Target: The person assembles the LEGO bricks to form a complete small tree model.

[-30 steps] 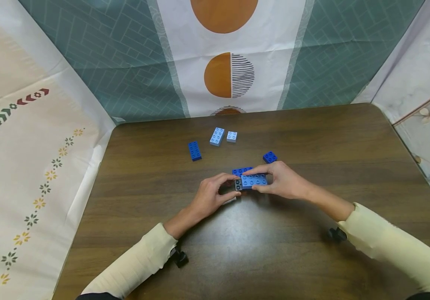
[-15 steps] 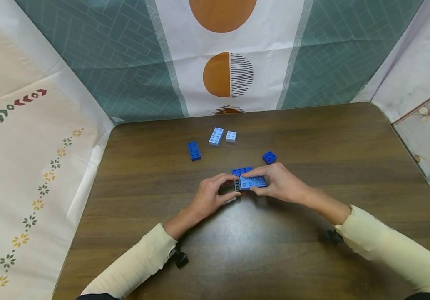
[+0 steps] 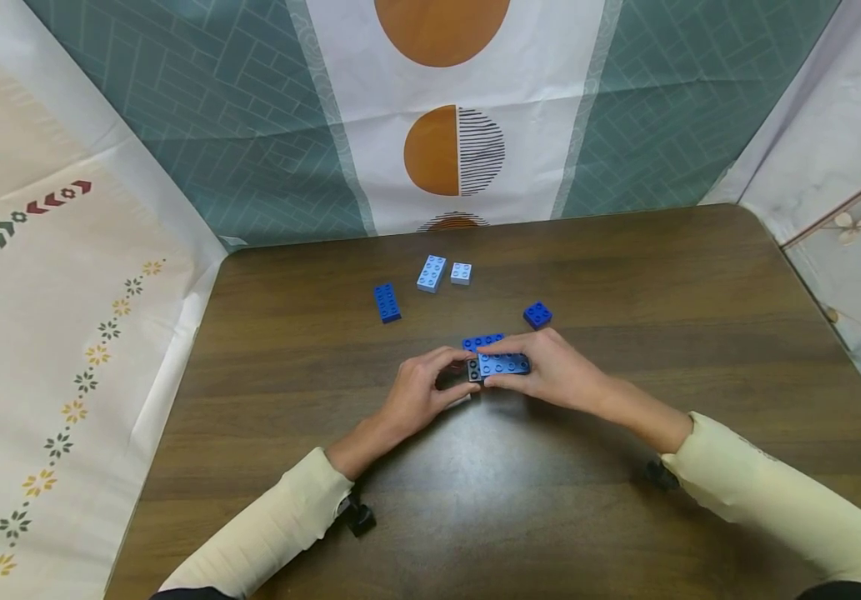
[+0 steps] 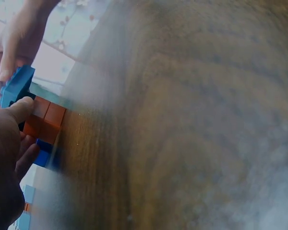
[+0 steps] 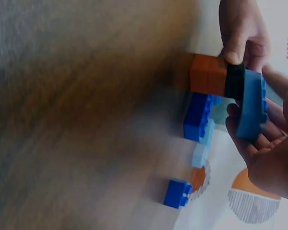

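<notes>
At the table's middle, the left hand (image 3: 417,390) pinches a black brick (image 5: 234,80) between thumb and fingers. This brick sits on top of orange bricks (image 5: 209,74) stacked on the table. The right hand (image 3: 556,369) grips a medium-blue brick (image 3: 503,364) by its long sides. One end of the blue brick lies over the black brick and the rest juts out to the right; in the right wrist view it looks slightly tilted. Whether the two are pressed fully together cannot be told. Just behind the stack lies a dark blue brick (image 3: 483,342), partly hidden by the right hand's fingers.
Farther back on the wooden table (image 3: 310,350) lie a long dark blue brick (image 3: 387,302), a long light blue brick (image 3: 432,273) and a small light blue brick (image 3: 461,273). A small dark blue brick (image 3: 538,314) lies behind the right hand.
The right hand has moved slightly left and nearer with the medium-blue brick, which covers a little more of the black one. The left hand keeps its place at the stack.
</notes>
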The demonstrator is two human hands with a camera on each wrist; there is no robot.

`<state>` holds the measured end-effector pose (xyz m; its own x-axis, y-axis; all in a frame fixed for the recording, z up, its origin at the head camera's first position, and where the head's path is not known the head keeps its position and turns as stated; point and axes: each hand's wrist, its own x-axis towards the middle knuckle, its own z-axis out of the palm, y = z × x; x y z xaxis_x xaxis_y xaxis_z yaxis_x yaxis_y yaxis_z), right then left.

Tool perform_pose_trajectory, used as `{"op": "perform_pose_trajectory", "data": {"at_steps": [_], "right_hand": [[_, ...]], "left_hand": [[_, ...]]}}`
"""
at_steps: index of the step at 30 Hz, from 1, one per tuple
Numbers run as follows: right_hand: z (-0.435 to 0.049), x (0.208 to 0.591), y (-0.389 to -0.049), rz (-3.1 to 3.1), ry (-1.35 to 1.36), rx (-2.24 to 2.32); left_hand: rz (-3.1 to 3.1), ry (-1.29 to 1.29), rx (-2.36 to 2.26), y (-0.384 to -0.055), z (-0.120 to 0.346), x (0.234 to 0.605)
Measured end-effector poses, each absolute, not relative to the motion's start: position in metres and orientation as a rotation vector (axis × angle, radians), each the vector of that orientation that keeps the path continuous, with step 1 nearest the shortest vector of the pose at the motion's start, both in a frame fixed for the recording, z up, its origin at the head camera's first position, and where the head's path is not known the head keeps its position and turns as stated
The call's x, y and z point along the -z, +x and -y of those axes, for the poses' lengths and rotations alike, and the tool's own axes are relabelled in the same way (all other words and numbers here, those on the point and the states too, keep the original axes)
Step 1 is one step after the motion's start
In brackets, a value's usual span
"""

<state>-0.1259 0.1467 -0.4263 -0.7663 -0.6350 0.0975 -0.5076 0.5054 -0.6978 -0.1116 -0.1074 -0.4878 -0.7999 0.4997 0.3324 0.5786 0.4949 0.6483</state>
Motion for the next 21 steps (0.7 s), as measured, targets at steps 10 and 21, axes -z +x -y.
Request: {"op": "perform_pose_trajectory", "data": {"at_steps": [10, 21], "right_hand": [[-0.1417, 0.4278, -0.1299, -2.592, -0.949, 1.130], [-0.1444, 0.4278, -0.1275, -2.579, -0.955, 1.142]], "left_hand": [[2.605, -0.936, 1.225, -0.1125, 0.1078, 0.4895], [2.591, -0.914, 1.278, -0.1109, 0.1053, 0.4921]]}}
